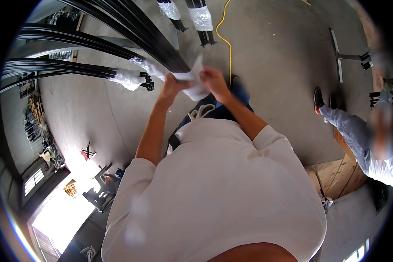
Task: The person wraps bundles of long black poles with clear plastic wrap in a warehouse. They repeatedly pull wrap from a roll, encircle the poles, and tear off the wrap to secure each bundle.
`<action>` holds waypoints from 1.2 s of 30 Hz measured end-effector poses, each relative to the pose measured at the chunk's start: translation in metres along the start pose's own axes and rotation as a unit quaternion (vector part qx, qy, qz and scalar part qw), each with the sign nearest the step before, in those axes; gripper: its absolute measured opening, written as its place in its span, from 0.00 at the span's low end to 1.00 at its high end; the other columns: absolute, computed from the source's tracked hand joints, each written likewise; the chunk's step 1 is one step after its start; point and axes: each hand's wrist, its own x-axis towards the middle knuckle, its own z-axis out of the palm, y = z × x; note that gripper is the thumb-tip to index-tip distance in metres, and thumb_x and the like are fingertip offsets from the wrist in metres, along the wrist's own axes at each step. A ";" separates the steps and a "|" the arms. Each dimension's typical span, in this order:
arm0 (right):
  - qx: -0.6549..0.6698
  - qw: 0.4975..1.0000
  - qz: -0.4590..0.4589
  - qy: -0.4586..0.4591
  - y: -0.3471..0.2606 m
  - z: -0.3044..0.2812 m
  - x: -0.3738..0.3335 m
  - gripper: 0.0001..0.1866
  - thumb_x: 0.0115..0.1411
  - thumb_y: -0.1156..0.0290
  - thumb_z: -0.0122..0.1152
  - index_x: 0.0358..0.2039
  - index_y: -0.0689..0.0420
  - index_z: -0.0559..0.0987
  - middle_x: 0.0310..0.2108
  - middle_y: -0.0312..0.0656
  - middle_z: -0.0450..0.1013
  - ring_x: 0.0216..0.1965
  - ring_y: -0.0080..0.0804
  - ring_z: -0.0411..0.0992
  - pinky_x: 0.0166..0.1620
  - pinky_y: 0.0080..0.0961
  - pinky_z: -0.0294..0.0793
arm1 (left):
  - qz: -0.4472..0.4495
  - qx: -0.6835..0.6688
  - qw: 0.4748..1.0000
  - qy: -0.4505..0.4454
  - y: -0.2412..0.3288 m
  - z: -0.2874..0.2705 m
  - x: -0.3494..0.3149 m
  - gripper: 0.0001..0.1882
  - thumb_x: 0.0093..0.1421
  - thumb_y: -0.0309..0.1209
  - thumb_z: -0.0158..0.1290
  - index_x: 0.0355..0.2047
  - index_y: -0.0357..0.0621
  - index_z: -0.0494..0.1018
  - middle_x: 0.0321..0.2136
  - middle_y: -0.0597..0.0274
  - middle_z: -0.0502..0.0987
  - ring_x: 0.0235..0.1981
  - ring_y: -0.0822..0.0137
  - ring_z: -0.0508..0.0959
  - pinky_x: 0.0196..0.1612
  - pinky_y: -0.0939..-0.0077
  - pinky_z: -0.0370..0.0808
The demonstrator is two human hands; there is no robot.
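A bundle of long black bars slants down from the upper left to just in front of my waist. White wrapping, a thin film or foam sheet, goes around its lower end, and a loose flap sticks up beside the bars. At the bundle's left side, my left hand is closed with the wrapping at its fingers. My right hand is closed at the right edge of the same wrapping, somewhat blurred. The bar ends inside are hidden.
More black bar bundles with film-wrapped ends lean at the left, others ahead. A yellow cord runs along the floor toward my feet. A person is at the right, near a metal frame and cardboard.
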 end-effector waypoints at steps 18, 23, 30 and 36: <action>-0.405 0.894 -0.055 -0.185 -0.021 -0.021 0.017 0.15 0.53 0.69 0.54 0.41 0.59 0.70 0.35 0.40 0.70 0.39 0.28 0.67 0.44 0.27 0.66 | 0.105 -0.067 0.989 -0.074 -0.023 -0.008 -0.010 0.28 0.35 0.15 0.57 0.42 0.38 0.68 0.34 0.61 0.75 0.38 0.67 0.73 0.39 0.72 0.72; -0.380 0.800 -0.465 -0.002 -0.296 0.085 -0.092 0.08 0.53 0.83 0.44 0.29 0.59 0.72 0.27 0.38 0.71 0.29 0.22 0.69 0.32 0.18 0.68 | 0.122 -0.070 0.990 -0.024 -0.008 0.004 -0.023 0.24 0.37 0.21 0.61 0.38 0.36 0.69 0.30 0.64 0.74 0.32 0.74 0.71 0.38 0.75 0.70; -0.370 0.359 -0.800 0.308 -0.547 0.170 -0.126 0.36 0.44 0.64 0.62 0.50 0.64 0.57 0.46 0.55 0.60 0.50 0.47 0.59 0.53 0.35 0.57 | 0.145 -0.077 0.986 -0.023 -0.024 0.013 -0.013 0.24 0.35 0.20 0.62 0.35 0.37 0.69 0.28 0.66 0.73 0.30 0.74 0.71 0.35 0.77 0.70; -0.343 0.590 -0.637 0.359 -0.614 0.187 -0.069 0.49 0.31 0.55 0.70 0.50 0.65 0.54 0.40 0.56 0.65 0.42 0.49 0.66 0.48 0.36 0.63 | 0.146 -0.118 0.981 -0.049 -0.006 0.019 -0.025 0.21 0.36 0.21 0.61 0.34 0.38 0.70 0.27 0.66 0.73 0.29 0.75 0.71 0.35 0.76 0.69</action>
